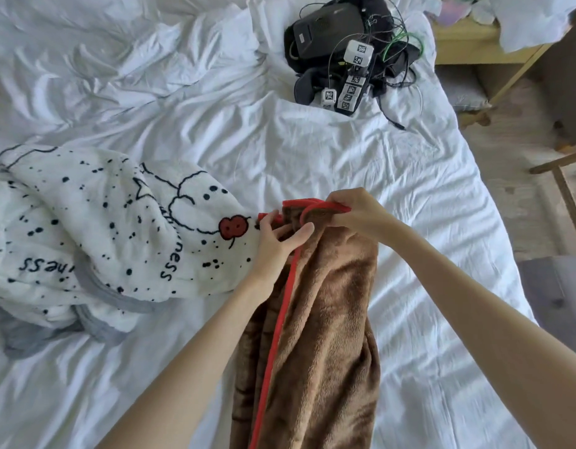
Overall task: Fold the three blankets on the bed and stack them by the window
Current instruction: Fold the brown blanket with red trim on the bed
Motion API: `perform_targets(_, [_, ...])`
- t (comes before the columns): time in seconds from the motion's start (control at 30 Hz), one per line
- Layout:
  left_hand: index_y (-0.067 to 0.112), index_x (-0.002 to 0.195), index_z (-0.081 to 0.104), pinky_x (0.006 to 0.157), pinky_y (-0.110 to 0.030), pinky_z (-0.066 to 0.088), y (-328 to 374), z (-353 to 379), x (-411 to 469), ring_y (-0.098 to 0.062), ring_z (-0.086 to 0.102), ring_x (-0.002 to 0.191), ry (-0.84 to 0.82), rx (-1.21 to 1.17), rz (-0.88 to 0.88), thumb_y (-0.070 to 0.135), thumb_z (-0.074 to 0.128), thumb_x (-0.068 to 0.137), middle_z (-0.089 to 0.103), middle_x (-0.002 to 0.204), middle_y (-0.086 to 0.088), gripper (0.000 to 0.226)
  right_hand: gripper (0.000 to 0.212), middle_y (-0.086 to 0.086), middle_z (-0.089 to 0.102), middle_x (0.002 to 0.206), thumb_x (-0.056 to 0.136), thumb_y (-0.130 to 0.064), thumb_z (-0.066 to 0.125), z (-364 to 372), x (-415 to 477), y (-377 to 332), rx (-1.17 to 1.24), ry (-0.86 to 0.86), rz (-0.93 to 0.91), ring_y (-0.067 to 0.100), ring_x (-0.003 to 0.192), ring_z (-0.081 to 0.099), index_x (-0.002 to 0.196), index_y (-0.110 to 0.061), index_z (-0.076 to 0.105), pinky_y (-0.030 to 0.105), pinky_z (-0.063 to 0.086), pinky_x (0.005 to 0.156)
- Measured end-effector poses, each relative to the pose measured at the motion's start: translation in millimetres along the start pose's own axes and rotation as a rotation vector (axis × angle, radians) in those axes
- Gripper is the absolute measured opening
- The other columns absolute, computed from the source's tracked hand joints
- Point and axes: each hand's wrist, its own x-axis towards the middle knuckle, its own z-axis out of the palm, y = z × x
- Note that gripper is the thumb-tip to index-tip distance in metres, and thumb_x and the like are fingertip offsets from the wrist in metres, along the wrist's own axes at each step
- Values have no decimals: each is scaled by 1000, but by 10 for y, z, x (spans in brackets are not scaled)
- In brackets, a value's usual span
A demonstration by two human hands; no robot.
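A brown fleece blanket (325, 319) with a red trim hangs lengthwise from both my hands over the white bed (280, 150). My left hand (277, 241) pinches the red edge at the blanket's top left. My right hand (354, 212) grips the top right corner, where the trim loops. A white blanket (95, 228) with black speckles, cartoon outlines and a grey border lies crumpled on the bed to the left, touching my left hand. A third blanket is not in view.
A heap of black devices, cables and white tagged cubes (348, 56) sits at the far side of the bed. A wooden table (474, 43) and a chair (565, 189) stand on the floor to the right.
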Motion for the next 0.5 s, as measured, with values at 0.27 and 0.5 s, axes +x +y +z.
perform_targets(0.27, [22,89,75,82,-39,57,374,-235,58,-17,72,87,53,323,204,30,62,94,76,90,-4,16,17,-13,61,56,75,-21,80,-105,91,-226,-63,-229,76,4,54,58,71,-25,64,17,44,54])
perform_targets(0.5, [5,94,69,85,-53,52,492,-414,147,-37,66,91,125,459,269,32,59,96,69,95,-22,28,47,-6,45,48,67,-50,81,-319,144,-85,-344,-220,193,11,45,43,56,-14,52,20,32,49])
